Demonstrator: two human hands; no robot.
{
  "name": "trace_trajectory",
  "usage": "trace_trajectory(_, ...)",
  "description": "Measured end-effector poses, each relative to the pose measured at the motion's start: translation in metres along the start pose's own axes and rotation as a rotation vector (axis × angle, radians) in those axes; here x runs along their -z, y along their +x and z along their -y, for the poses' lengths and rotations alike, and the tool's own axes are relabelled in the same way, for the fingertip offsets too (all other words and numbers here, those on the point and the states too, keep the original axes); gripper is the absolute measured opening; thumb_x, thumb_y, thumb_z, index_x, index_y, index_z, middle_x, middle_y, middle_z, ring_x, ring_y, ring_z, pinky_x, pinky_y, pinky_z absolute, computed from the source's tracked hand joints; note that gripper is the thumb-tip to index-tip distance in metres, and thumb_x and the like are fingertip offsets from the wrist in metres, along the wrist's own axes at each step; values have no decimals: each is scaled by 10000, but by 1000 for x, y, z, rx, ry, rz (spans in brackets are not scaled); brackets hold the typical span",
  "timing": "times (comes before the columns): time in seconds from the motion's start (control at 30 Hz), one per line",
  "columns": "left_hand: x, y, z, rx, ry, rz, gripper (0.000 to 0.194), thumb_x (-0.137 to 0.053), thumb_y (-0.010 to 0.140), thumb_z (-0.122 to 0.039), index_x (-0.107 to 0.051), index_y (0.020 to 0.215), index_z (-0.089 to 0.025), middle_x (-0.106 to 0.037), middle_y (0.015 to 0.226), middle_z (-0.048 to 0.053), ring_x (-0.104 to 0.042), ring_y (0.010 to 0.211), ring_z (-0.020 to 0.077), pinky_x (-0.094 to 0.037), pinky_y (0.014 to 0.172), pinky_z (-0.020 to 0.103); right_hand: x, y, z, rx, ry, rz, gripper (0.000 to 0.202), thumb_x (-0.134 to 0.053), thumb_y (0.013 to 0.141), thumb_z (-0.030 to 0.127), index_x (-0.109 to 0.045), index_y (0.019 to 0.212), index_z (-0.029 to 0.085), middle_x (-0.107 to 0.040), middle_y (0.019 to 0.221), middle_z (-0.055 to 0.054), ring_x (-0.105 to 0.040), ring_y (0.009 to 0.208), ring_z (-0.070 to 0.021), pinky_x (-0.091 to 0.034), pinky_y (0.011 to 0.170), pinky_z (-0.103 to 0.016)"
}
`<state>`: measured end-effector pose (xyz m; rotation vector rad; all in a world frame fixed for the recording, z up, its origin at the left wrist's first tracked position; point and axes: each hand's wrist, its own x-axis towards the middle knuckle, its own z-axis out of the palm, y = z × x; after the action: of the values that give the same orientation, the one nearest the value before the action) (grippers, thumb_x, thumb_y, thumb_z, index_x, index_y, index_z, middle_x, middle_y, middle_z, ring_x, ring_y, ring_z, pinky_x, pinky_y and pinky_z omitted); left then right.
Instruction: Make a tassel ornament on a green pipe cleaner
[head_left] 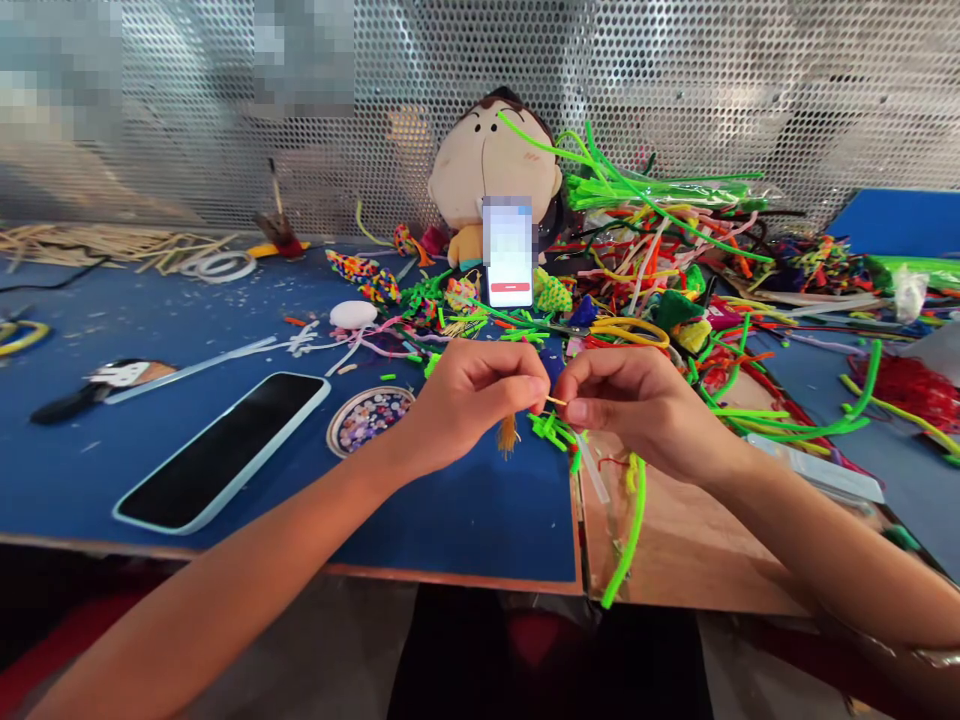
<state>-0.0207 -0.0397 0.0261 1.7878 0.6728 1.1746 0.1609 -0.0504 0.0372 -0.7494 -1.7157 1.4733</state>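
Note:
Both hands meet above the middle of the blue table, a small gap between their fingertips. My left hand (487,395) pinches one end of a thin yellow cord (555,400), and a golden-brown tassel (508,435) hangs below its fingers. The cord's other end lies between the thumb and forefinger of my right hand (626,405). Bright green pipe-cleaner pieces (551,430) lie under the hands. A round dish of beads (371,418) sits beside my left wrist.
A dark-screened phone (225,450) lies at the left. Behind the hands, a lit phone (510,260) leans against a plush doll (491,160). Tangled colourful pipe cleaners (645,260) fill the back right. A wooden board (675,540) lies at the front right.

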Motion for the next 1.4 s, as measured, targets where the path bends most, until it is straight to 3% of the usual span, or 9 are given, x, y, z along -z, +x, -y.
trace_trajectory(0.53, 1, -2, 5, -44, 66, 44, 186, -570, 792, -238, -609, 630, -154, -519, 565, -36, -417, 526, 60, -319, 473, 199, 1, 0, -1, 54, -9, -77, 148, -720, 718, 265, -631, 705, 148, -553, 626, 20, -450, 569, -71, -306, 533, -236)
trace_trajectory(0.73, -1, -1, 1, -33, 139, 34, 175, -596, 785, -245, -594, 641, -147, -475, 535, -52, -361, 467, 38, -264, 420, 184, 1, 1, 0, 47, -44, -94, 129, -716, 707, 247, -632, 695, 150, -529, 603, 29, -429, 555, -66, -296, 524, -233)
trace_trajectory(1.03, 0, -2, 5, -113, 164, -68, 151, -575, 799, -196, -594, 656, -154, -514, 565, -50, -410, 501, 42, -303, 458, 184, 3, 3, 0, 64, -9, -130, 120, -711, 706, 232, -629, 696, 145, -552, 637, 19, -452, 564, -64, -312, 519, -223)
trace_trajectory(1.2, -1, -2, 5, -90, 103, -116, 165, -524, 847, -215, -547, 692, -164, -521, 537, -53, -474, 489, 50, -361, 478, 181, 4, 2, 0, 71, 0, -153, 109, -711, 707, 219, -631, 696, 145, -544, 628, 24, -436, 555, -57, -302, 513, -219)
trace_trajectory(1.4, -6, -3, -1, -114, 309, -42, 110, -581, 828, -272, -569, 788, -170, -500, 504, -77, -446, 443, 43, -337, 436, 164, 5, 3, 1, 60, -43, -169, 168, -732, 688, 275, -624, 691, 147, -522, 597, 28, -414, 548, -65, -283, 506, -228)
